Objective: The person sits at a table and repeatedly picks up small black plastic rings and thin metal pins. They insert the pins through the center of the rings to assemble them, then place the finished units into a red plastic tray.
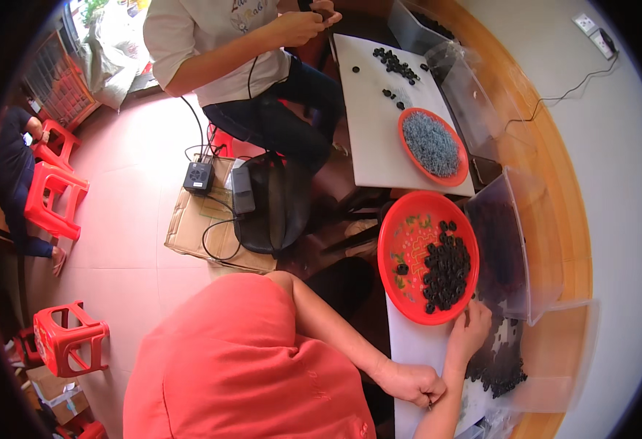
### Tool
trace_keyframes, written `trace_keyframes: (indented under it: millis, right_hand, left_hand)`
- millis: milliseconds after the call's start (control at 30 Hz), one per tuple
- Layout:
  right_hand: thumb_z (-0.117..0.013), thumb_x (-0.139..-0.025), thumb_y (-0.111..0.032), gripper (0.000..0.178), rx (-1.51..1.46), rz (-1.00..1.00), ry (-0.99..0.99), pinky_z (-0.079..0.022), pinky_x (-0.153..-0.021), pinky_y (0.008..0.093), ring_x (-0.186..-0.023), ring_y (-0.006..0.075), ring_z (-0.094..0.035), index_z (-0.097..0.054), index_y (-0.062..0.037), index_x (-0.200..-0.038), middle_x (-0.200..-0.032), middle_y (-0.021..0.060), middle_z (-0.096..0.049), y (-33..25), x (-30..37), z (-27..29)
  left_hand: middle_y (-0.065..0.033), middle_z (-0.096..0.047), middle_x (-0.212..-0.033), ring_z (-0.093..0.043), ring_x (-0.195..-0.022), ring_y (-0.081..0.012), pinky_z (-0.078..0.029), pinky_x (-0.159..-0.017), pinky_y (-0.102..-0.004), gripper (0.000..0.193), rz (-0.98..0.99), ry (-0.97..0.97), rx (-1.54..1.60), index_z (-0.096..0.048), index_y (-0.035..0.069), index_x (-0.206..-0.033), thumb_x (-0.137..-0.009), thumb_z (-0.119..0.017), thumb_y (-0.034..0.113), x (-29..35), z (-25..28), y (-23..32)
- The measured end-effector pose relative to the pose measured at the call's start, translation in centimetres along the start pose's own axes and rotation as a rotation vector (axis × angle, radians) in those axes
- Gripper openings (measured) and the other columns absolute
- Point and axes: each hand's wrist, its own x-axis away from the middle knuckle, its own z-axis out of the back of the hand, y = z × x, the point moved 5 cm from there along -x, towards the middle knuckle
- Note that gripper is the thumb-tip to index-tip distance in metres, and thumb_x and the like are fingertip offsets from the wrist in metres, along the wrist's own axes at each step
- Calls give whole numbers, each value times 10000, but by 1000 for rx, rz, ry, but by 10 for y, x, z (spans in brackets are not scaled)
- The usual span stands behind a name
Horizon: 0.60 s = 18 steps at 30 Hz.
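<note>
My left hand [409, 382] is closed in a loose fist against my right forearm. A small dark bit shows at its fingertips, too small to name. My right hand [469, 331] rests with bent, parted fingers just below the rim of a red plate [390, 282]; nothing is visible in it. Many small round black parts [447, 274] lie heaped on the plate's right side, with one apart on the left. Beside my right hand, a pile of small black pieces [504, 369] spreads over the white tabletop [401, 336].
Along the wall stands a clear plastic bin [520, 241] with dark contents. Beyond, an orange-red plate [461, 174] of small grey-blue pieces and loose black parts [396, 64] share a white table [365, 139] with a seated co-worker [222, 51]. Red stools [69, 340] stand at left; a cardboard box [189, 227] bears cabled devices.
</note>
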Motion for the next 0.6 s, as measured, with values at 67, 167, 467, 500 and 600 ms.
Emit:
trace_keyframes:
  millis: [67, 167, 467, 500, 600]
  right_hand:
    - [-635, -831, -131, 430, 8, -73, 10, -421, -895, 462, -1078, 345, -552, -598, -117, -1260, -1121, 116, -585, -9, -2, 4]
    - [-641, -836, -152, 489, 214, -107, 28, -415, -870, 466, -1064, 342, -553, -549, -123, -1315, -1115, 116, -575, -31, -5, 10]
    - [-619, -862, -208, 404, 444, -66, -62, -412, -821, 450, -1025, 326, -558, -562, -105, -1248, -1070, 126, -545, -29, -9, 3]
    - [-617, -862, -211, 383, 430, -50, -48, -413, -814, 451, -1016, 327, -562, -570, -104, -1228, -1061, 124, -548, -27, -8, 4]
    - [-620, -857, -211, 334, 379, -23, -12, -426, -805, 454, -992, 330, -577, -598, -97, -1170, -1042, 120, -566, -22, -6, 7]
  left_hand:
    - [-170, -567, -777, -571, -731, -313, -457, -680, -392, 93, -1, 4, -8, -546, -38, -827, -797, -618, 11, 0, 0, -2]
    - [-166, -568, -777, -573, -731, -306, -458, -682, -389, 98, 5, 7, -13, -548, -39, -829, -798, -625, 14, 0, 0, -3]
    - [-159, -559, -763, -568, -726, -300, -452, -672, -387, 106, 14, 3, -21, -547, -27, -820, -808, -631, 36, 0, -1, 0]
    - [-161, -558, -763, -567, -727, -305, -451, -673, -390, 107, 12, -2, -19, -546, -27, -818, -805, -631, 37, 0, -2, -1]
    - [-166, -558, -773, -568, -739, -324, -453, -683, -403, 107, -47, -2, -40, -546, -28, -823, -794, -629, 34, -2, 0, -2]
